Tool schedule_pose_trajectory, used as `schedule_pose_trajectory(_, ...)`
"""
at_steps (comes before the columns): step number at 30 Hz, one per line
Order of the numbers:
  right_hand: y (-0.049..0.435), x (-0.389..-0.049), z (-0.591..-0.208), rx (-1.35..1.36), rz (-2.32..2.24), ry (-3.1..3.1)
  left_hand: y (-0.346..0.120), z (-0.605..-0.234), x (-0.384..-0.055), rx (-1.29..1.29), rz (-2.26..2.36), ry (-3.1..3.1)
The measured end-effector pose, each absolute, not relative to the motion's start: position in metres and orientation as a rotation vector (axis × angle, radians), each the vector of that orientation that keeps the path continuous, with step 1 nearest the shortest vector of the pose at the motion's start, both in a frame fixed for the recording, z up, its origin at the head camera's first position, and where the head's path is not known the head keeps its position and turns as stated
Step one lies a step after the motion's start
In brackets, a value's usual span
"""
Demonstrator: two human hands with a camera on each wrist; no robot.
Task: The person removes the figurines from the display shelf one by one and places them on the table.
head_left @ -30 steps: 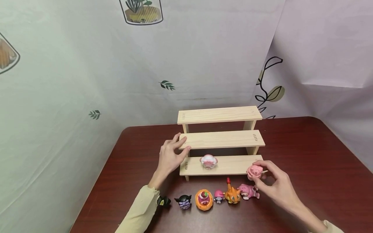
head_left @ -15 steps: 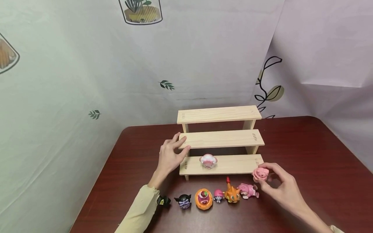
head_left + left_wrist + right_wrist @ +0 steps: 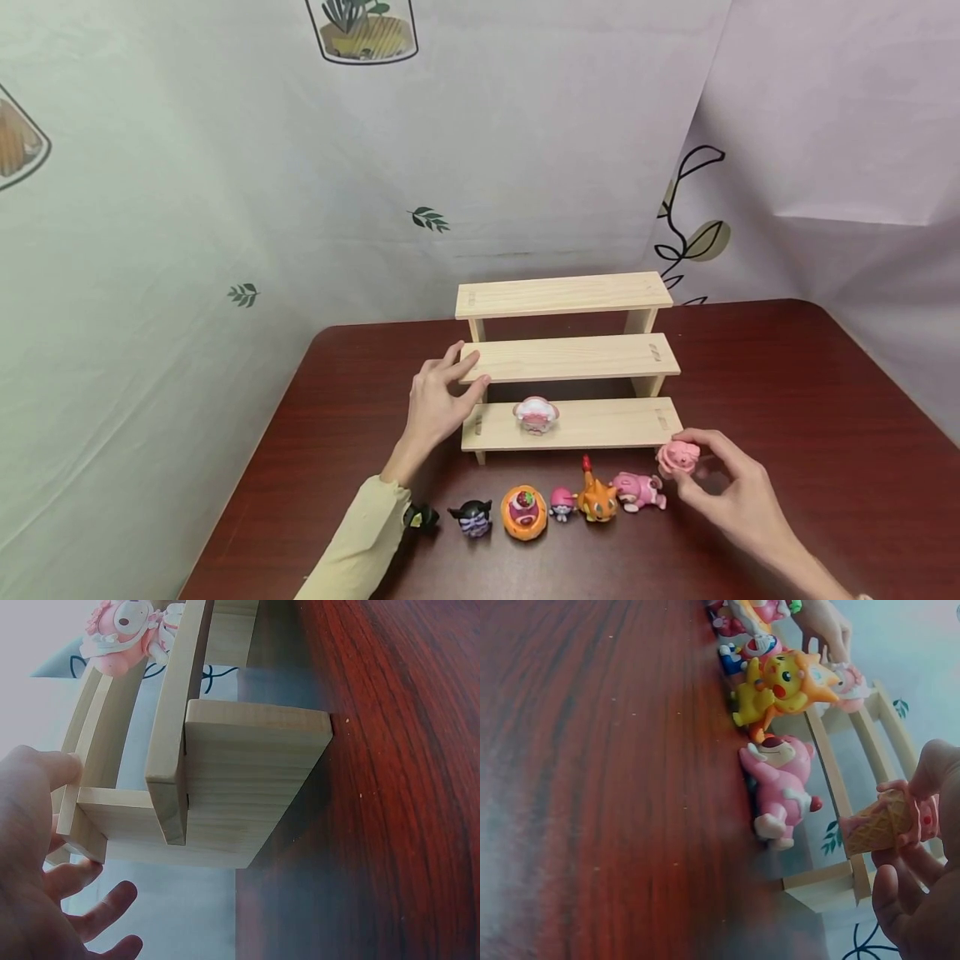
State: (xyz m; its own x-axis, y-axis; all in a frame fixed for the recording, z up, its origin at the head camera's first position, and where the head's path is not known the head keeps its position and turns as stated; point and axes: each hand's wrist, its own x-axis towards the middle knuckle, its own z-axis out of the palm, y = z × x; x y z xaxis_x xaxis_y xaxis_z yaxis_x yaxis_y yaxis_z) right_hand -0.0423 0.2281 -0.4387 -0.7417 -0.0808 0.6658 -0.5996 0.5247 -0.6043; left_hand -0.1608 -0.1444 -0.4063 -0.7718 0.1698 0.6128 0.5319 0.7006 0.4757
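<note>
My right hand point(image 3: 738, 496) pinches a pink ice-cream-cone figurine point(image 3: 678, 457) between thumb and fingers, just off the front right corner of the bottom step. In the right wrist view its waffle cone point(image 3: 881, 825) points away from the palm. My left hand point(image 3: 435, 404) grips the left end of the middle step of a three-tier wooden display stand point(image 3: 570, 358), thumb at the front edge and fingers over the top. A pink-and-white figurine point(image 3: 536, 415) stands on the bottom step, left of its middle.
Before the stand, a row holds a pink bear figurine point(image 3: 637, 492), an orange-and-yellow figurine point(image 3: 598, 502), a small pink-capped one point(image 3: 562, 504), an orange round one point(image 3: 525, 512), a black-and-purple one point(image 3: 472, 521) and a black one point(image 3: 423, 519) by the left sleeve. A patterned curtain point(image 3: 525, 150) hangs behind.
My right hand has shifted right and slightly toward me with the ice-cream-cone figurine, away from the bottom step's right end. The left hand keeps its place on the stand.
</note>
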Motion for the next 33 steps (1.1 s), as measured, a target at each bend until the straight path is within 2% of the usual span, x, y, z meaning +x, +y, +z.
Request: schedule_pose_trajectory(33, 0.236, -0.031, -0.467, 0.454, 1.200, -2.203, -0.144, -0.407, -0.161, -0.536, -0.908, -2.374)
